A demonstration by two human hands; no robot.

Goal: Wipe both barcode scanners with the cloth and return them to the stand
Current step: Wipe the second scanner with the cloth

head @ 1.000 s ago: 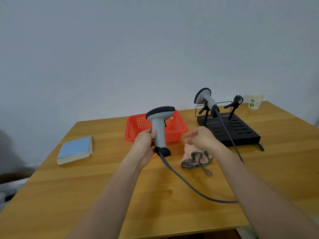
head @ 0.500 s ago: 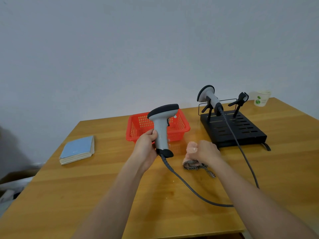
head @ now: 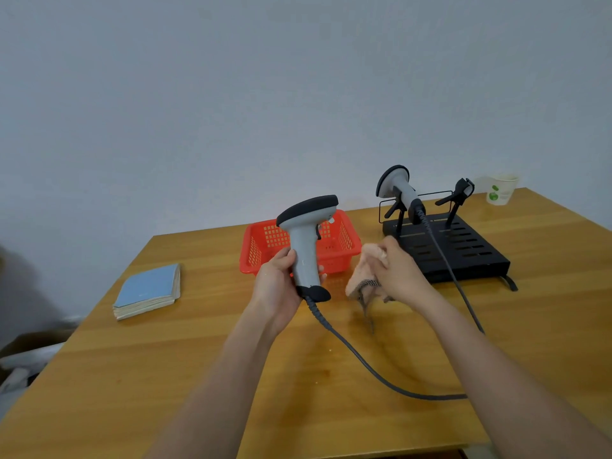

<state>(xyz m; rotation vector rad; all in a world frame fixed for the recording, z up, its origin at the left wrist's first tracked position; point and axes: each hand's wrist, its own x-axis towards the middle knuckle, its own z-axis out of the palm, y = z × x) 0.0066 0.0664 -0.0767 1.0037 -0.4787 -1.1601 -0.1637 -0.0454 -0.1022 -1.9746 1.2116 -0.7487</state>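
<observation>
Scanner (head: 306, 240) and cloth (head: 364, 273) in hands

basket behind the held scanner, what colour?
Red, with a perforated grid wall: the basket sits behind the scanner gripped by the left hand. Head view.

Glossy wooden table (head: 198, 376), matt plastic scanner (head: 306, 246), soft cloth (head: 362, 276).

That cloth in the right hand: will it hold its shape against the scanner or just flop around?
Probably floppy: the cloth bunches in the right hand and a dark-patterned edge dangles below the fist. It looks light, hanging free of the table. The loose end could snag the scanner cable.
</observation>
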